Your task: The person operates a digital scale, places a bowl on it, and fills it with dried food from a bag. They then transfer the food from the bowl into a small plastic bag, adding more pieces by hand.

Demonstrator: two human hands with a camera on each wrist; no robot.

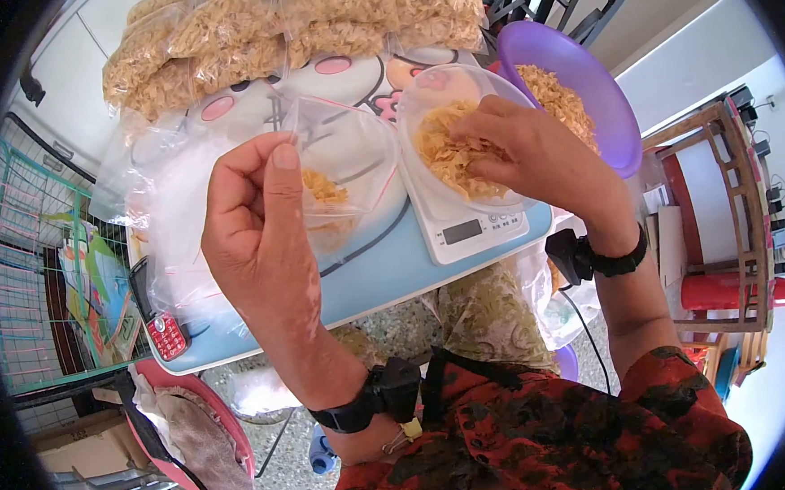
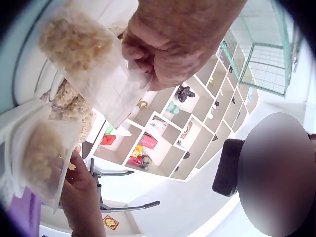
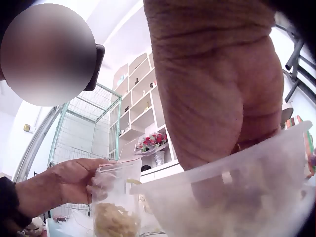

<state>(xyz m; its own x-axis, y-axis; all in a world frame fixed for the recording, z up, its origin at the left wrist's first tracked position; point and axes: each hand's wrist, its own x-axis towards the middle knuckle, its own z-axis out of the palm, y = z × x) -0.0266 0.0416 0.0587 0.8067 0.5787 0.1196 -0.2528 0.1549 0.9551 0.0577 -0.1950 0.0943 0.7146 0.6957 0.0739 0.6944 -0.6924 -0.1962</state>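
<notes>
Between thumb and fingers, my left hand (image 1: 260,213) pinches a clear zip bag (image 1: 359,144) by its upper edge. Pale yellow dried flakes (image 2: 74,42) fill the bag's lower part. My right hand (image 1: 544,150) reaches into a translucent plastic bowl (image 1: 409,109), its curled fingers among the flakes (image 1: 445,156) there. Under the bowl stands a white kitchen scale (image 1: 477,233) with a small display. In the right wrist view the bowl wall (image 3: 222,197) partly hides that hand's fingers, and the bag hangs beside the bowl.
Filled bags (image 1: 236,30) are stacked along the table's far side. A purple basin (image 1: 615,133) of flakes sits at the right, behind the bowl. Empty plastic bags (image 1: 175,213) lie to the left, by a red and black phone (image 1: 164,335). A wire cage (image 1: 34,267) stands further left.
</notes>
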